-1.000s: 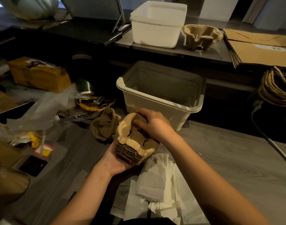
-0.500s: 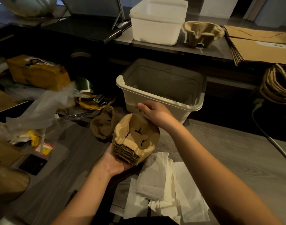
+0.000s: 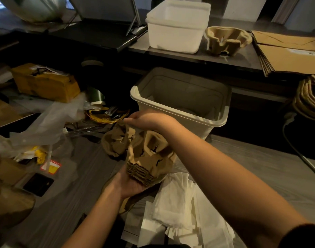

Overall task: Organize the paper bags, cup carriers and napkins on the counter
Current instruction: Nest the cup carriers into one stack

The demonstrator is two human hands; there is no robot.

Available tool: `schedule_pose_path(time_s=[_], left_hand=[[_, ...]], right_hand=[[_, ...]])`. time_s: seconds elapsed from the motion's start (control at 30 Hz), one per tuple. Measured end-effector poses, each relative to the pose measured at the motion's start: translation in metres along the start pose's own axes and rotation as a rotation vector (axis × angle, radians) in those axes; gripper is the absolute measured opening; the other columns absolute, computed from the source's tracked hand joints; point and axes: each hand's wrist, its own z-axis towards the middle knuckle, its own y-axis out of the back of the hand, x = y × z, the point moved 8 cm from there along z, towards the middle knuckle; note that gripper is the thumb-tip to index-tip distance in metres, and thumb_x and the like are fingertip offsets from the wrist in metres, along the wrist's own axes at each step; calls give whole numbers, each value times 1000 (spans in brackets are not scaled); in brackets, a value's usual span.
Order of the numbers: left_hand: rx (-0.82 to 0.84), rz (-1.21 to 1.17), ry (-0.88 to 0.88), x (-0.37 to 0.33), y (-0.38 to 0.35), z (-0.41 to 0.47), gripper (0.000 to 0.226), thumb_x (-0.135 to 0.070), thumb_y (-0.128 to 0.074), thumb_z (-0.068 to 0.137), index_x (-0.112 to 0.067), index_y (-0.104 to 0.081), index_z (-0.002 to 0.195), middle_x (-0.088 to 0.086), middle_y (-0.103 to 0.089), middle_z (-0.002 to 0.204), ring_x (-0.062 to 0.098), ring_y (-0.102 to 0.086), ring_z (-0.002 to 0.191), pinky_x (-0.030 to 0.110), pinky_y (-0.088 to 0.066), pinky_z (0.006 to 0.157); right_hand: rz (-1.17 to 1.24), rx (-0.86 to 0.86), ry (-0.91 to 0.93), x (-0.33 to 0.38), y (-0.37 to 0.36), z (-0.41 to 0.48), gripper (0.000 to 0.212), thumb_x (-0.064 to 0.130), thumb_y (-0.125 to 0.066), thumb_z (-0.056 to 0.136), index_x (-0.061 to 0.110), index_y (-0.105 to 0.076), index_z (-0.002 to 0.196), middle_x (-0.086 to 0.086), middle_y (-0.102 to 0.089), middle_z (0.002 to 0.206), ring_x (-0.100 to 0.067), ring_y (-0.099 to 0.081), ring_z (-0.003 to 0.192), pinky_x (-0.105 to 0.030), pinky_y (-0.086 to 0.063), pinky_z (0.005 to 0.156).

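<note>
My left hand (image 3: 129, 183) cups the underside of a nested stack of brown cup carriers (image 3: 149, 158), held tilted above the grey counter. My right hand (image 3: 149, 120) grips the stack's far top edge from above, fingers curled over it. Another brown cup carrier (image 3: 114, 144) lies on the counter just left of the stack. White napkins (image 3: 178, 210) lie scattered on the counter below my hands. More cup carriers (image 3: 226, 40) stand on the raised shelf at the back, next to flat brown paper bags (image 3: 289, 56) at the far right.
A beige bin (image 3: 181, 108) stands right behind my hands. A white tub (image 3: 176, 25) is on the shelf. Clutter fills the left: clear plastic film (image 3: 45, 122), a yellow box (image 3: 45, 83), a golden plate (image 3: 106, 117). Coiled rope (image 3: 308, 101) and a cable (image 3: 299, 153) lie right.
My right hand lifted off the top of the stack, swung out toward the bin's rim, then came back and took hold of the stack's far edge. The stack tilted more upright.
</note>
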Motion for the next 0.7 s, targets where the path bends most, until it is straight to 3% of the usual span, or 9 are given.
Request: schedule_pose_path(time_s=[0.07,0.17,0.27,0.37,0.53,0.63,0.7], left_hand=[[-39,35,-17,-1,2,0,61,-53,-45,84,-1,-67,106,23,-65,113,38,-66,93,51,-57,72],[-94,60,-14,-2,7,3,59,-53,-44,86,-1,-68,101,22,-67,107,37,-68,88,50,-55,71],[-118,60,-8,-2,9,3,52,-43,-51,79,0,-65,103,23,-68,104,38,-63,95,51,-55,71],[-118,29,4,-2,14,4,60,-42,-53,71,0,-61,113,25,-66,109,39,-58,105,51,-51,85],[-66,-13,20,-1,16,4,67,-50,-51,68,4,-68,104,27,-64,109,42,-65,92,52,-57,65],[-23,-24,14,-2,10,4,67,-53,-45,76,7,-73,87,28,-67,99,42,-68,77,51,-56,57],[-15,-39,-1,-5,10,6,65,-52,-45,80,6,-73,85,28,-68,98,42,-68,77,54,-56,59]], right_hand=[[-75,44,-43,0,-11,14,55,53,-29,98,23,-41,142,-2,-44,143,-24,-39,131,-39,-35,104],[-117,89,-121,-8,-27,30,61,60,-28,94,22,-39,142,-2,-42,145,-25,-40,132,-41,-33,107],[-139,95,-127,-12,-38,36,64,62,-29,93,20,-46,137,-3,-48,140,-25,-46,125,-37,-37,99],[-157,19,-134,-13,-32,31,62,60,-29,95,14,-52,130,-5,-53,132,-26,-50,120,-33,-34,84],[-110,-357,-29,3,7,10,35,39,-46,96,11,-58,113,-8,-57,115,-26,-57,104,-32,-40,74],[134,-649,81,4,39,-12,16,23,-57,90,15,-57,103,-3,-52,107,-22,-55,94,-31,-44,73],[264,-765,142,-4,56,-26,6,15,-59,87,14,-58,93,1,-51,98,-17,-53,88,-28,-44,71]])
